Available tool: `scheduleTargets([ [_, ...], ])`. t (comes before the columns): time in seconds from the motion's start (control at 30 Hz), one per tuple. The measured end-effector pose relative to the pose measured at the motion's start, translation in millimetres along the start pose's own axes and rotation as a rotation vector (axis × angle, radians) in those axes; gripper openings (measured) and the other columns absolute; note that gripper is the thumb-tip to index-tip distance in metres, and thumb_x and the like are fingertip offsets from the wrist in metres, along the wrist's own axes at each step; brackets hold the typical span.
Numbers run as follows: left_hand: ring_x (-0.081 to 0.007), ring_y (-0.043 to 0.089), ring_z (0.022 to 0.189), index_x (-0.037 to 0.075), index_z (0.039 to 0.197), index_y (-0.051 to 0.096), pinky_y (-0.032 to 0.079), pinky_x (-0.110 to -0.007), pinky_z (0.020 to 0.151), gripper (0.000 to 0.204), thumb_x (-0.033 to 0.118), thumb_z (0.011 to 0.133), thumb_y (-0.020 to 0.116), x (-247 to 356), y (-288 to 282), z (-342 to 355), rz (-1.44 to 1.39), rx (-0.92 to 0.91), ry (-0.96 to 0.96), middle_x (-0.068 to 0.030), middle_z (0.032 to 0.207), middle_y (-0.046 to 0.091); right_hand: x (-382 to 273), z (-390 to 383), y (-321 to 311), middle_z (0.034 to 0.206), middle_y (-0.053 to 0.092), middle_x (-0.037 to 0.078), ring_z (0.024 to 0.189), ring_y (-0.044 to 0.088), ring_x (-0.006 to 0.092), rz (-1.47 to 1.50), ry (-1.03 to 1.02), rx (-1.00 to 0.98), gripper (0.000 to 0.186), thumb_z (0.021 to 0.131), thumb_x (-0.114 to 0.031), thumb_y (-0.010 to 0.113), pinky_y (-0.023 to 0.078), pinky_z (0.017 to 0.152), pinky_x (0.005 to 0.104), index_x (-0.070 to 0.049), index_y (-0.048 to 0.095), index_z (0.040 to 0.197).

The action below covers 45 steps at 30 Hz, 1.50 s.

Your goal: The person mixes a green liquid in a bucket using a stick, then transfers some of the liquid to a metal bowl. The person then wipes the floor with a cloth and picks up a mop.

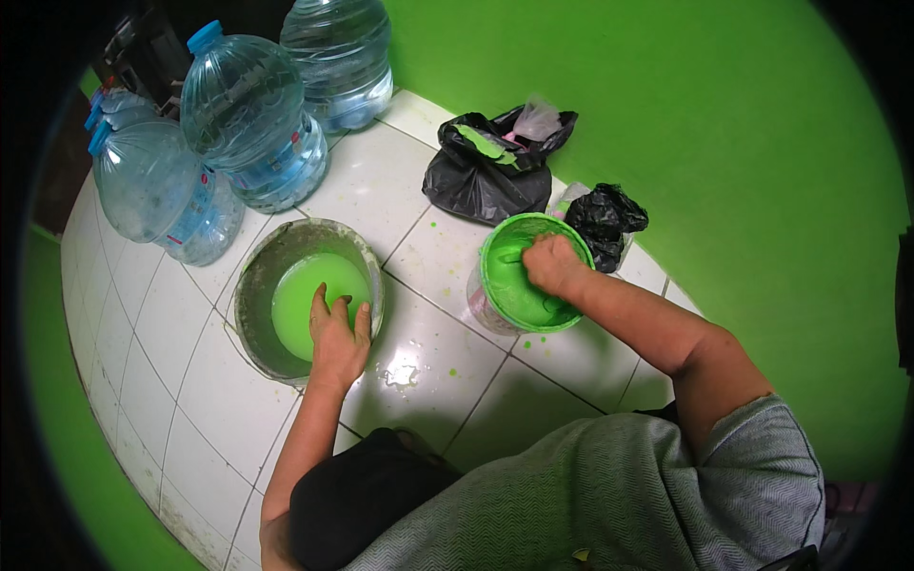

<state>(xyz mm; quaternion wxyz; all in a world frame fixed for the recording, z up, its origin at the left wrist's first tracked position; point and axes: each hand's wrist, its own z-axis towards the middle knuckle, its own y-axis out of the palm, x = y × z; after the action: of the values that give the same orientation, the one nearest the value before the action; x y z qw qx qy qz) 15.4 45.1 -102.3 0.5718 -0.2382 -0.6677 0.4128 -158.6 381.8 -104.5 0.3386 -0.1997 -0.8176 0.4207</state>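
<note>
My left hand hovers over the near right part of a dirty grey bucket, its fingers apart and holding nothing. Cloudy bright green liquid fills the lower part of that bucket. To the right, a smaller paint pail has a green-smeared rim and thick green paint inside. My right hand reaches into the pail's mouth with its fingers curled closed. Whatever those fingers grip, if anything, is hidden behind the hand.
Several large clear water bottles with blue caps, one a tall bottle, stand at the far left. A black plastic bag and a smaller black bag lie by the green wall. Wet patches and green drops mark the white tiles.
</note>
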Motion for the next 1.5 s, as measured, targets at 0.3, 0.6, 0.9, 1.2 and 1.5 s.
scheduleTargets([
  [0.3, -0.051, 0.037, 0.14, -0.009, 0.125, 0.061, 0.031, -0.052, 0.118, 0.044, 0.028, 0.103, 0.057, -3, 1, -3, 0.055, 0.021, 0.017, -0.0375, 0.15, 0.035, -14, -27, -44, 0.109, 0.076, 0.017, 0.104, 0.073, 0.032, 0.346, 0.054, -0.335, 0.028, 0.086, -0.021, 0.062, 0.056, 0.088, 0.0434, -0.006, 0.078, 0.102],
  [0.6, -0.0403, 0.058, 0.11, -0.004, 0.106, 0.068, 0.046, -0.046, 0.097, 0.031, 0.025, 0.1, 0.06, 48, 2, 14, -0.296, 0.105, 0.284, -0.0263, 0.12, 0.059, -22, 0, -23, 0.102, 0.076, 0.019, 0.096, 0.074, 0.0338, 0.46, 0.188, -0.059, 0.025, 0.084, -0.018, 0.061, 0.056, 0.083, 0.0451, -0.006, 0.079, 0.096],
  [0.9, -0.0319, 0.07, 0.078, -0.004, 0.094, 0.063, 0.055, -0.041, 0.073, 0.045, 0.039, 0.092, 0.073, 117, 78, 63, -0.523, -0.582, -0.019, -0.0187, 0.084, 0.071, -12, -8, -10, 0.101, 0.077, 0.014, 0.095, 0.075, 0.0299, 0.169, 0.146, -0.089, 0.023, 0.087, -0.02, 0.061, 0.056, 0.078, 0.0386, -0.011, 0.08, 0.097],
  [1.2, -0.0265, 0.071, 0.056, -0.001, 0.085, 0.049, 0.061, -0.038, 0.051, 0.028, 0.015, 0.088, 0.072, 115, 99, 54, -0.731, -0.616, -0.177, -0.0183, 0.075, 0.067, -40, -26, -44, 0.108, 0.075, 0.019, 0.103, 0.073, 0.0336, 0.511, 0.13, -0.246, 0.03, 0.087, -0.021, 0.06, 0.056, 0.087, 0.0446, -0.005, 0.077, 0.105],
  [1.5, -0.0333, 0.074, 0.069, -0.006, 0.086, 0.062, 0.062, -0.044, 0.065, 0.029, 0.019, 0.08, 0.075, 76, 65, 72, -0.497, -0.475, -0.16, -0.0273, 0.086, 0.07, -55, 16, -65, 0.105, 0.077, 0.016, 0.099, 0.074, 0.0299, 0.307, 0.082, 0.036, 0.024, 0.088, -0.02, 0.06, 0.057, 0.08, 0.0399, -0.009, 0.08, 0.098],
])
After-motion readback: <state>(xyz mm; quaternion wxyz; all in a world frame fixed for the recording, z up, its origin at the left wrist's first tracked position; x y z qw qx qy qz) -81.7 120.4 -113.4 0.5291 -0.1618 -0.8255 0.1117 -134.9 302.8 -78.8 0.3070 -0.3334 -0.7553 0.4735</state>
